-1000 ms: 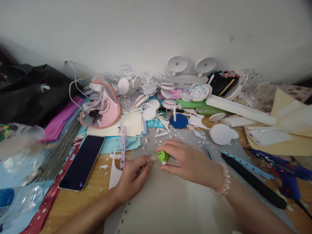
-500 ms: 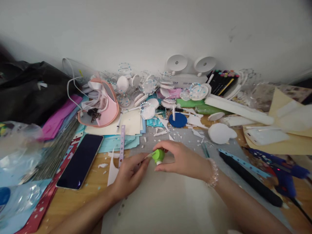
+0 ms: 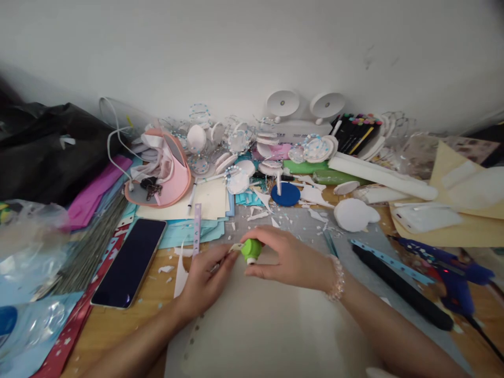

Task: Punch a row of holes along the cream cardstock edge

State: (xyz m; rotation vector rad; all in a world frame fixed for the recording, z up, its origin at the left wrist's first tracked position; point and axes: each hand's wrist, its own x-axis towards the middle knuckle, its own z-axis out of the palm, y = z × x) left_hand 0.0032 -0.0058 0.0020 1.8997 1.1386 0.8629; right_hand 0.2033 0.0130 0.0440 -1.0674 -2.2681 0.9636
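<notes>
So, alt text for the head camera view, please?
A right hand holds a rounded green-white plastic tool at the edge of pale paper pinched by the left hand; a dark rectangular phone lies to the left.

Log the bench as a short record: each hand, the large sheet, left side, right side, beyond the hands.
Left hand: pinching pale paper
Right hand: gripping small green tool, at the pale paper
Large pale sheet: below the hands, holes along left edge
Left side: phone, screen dark
Right side: blue glue gun, red light lit
Beyond hands: blue disc

The view's bottom edge cuts off the pale sheet (image 3: 283,325).
</notes>
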